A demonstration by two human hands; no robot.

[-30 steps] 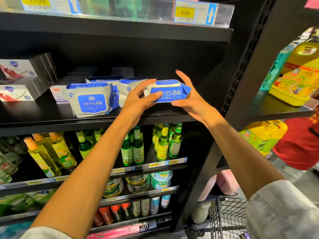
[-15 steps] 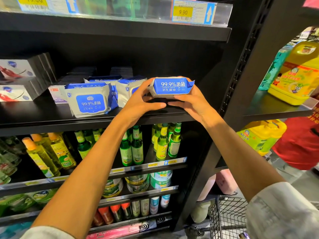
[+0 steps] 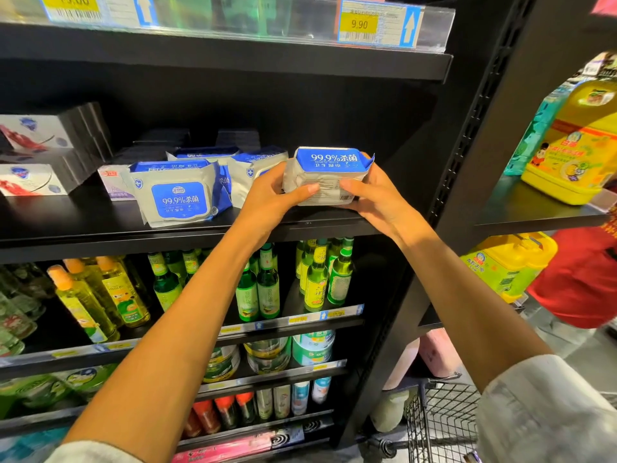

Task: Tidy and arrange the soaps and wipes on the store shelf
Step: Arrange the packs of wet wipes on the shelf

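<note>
Both hands up at black store shelf (image 3: pixel 100 225), clamped on one wipes pack (image 3: pixel 329 175). Left hand (image 3: pixel 270 202) gripping pack's left end, thumb across pale underside. Right hand (image 3: pixel 377 198) gripping right end, thumb on same face near barcode. Pack tilted, blue "99.9%" top face turned up and back, white printed underside facing camera, lower edge at or just above shelf front lip; contact with shelf unclear.

Left of held pack: second wipes pack (image 3: pixel 180 195) propped at slant near shelf front, blue label forward. Behind it two more wipes packs (image 3: pixel 253 168), partly hidden by left hand. Small pale pink box (image 3: pixel 113 185) just beside slanted pack. Far left: stacked soap boxes (image 3: pixel 36 155), white fronts with red and blue print, dark sides.

Upper shelf edge carrying yellow price tag (image 3: pixel 359 25) reading 9.90, blue arrow beside it.

Below: green glass bottles (image 3: pixel 320 279), yellow bottles with orange caps (image 3: pixel 90 295), round tins (image 3: pixel 267 355) lower still.

Right bay: large yellow oil jug (image 3: pixel 581 145). Wire cart basket (image 3: pixel 440 422) at bottom right. Pale sleeves at both wrists' near ends.
</note>
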